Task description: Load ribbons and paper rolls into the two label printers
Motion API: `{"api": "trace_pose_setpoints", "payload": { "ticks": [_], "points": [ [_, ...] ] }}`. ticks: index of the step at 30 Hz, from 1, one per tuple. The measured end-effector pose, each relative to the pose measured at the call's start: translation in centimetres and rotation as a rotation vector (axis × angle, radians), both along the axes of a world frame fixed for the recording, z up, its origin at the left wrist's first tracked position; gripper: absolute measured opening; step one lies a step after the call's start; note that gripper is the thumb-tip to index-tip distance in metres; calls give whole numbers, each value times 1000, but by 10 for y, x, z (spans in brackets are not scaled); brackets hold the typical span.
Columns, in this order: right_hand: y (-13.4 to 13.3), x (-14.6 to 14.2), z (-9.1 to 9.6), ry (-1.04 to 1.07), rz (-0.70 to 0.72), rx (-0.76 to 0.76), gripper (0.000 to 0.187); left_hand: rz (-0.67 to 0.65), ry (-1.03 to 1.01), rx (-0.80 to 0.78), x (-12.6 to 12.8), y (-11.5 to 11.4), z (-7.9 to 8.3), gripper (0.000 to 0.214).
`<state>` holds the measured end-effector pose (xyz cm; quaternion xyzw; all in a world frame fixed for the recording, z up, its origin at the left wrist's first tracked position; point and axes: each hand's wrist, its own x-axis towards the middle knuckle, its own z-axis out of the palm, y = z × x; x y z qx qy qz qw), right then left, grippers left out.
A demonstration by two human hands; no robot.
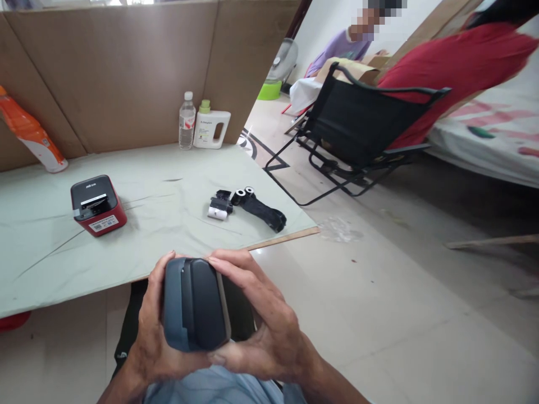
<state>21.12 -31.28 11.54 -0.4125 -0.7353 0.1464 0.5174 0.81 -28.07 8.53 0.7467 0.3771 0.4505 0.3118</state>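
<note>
Both of my hands hold a small dark blue and black printer [196, 306] above my lap, just in front of the table edge. My left hand [154, 325] wraps its left side. From the right, my right hand [261, 314] grips it, fingers over the far top edge and thumb on the near end. A red and black receipt printer [99, 205] stands on the table at the left, a paper slot in its top. Small paper rolls [218, 213] lie at the table's right side, beside a black strap-like bundle [263, 213].
A pale-covered table [168, 224] is backed by a cardboard panel [126, 78]. Along it stand an orange bottle [33, 134], a water bottle [187, 120] and a white jug [211, 128]. Right of the table, a person in red [455, 73] sits in a black folding chair [357, 112]; another person [345, 45] sits beyond.
</note>
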Motion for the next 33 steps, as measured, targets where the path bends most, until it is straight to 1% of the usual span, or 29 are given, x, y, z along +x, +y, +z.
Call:
{"api": "trace_pose_setpoints", "payload": {
  "ticks": [7,12,16,20,24,29,33],
  "points": [
    [0,-1,0,17,9,-9,82,-16,36,23,-2,2,2,126],
    [0,-1,4,19,23,5,83,-53,-38,16,-1,3,1,124],
    [0,-3,5,6,7,13,85,-80,-78,23,1,4,0,123],
    [0,-3,3,-8,-11,6,85,-86,-62,47,1,5,0,119],
    [-1,-3,0,3,1,21,83,-94,-73,75,1,5,1,116],
    [-2,-5,-5,6,-3,31,85,-119,-106,72,-1,6,0,119],
    [-3,-6,-10,27,-8,29,84,-130,-112,131,-1,8,0,109]
  ]
}}
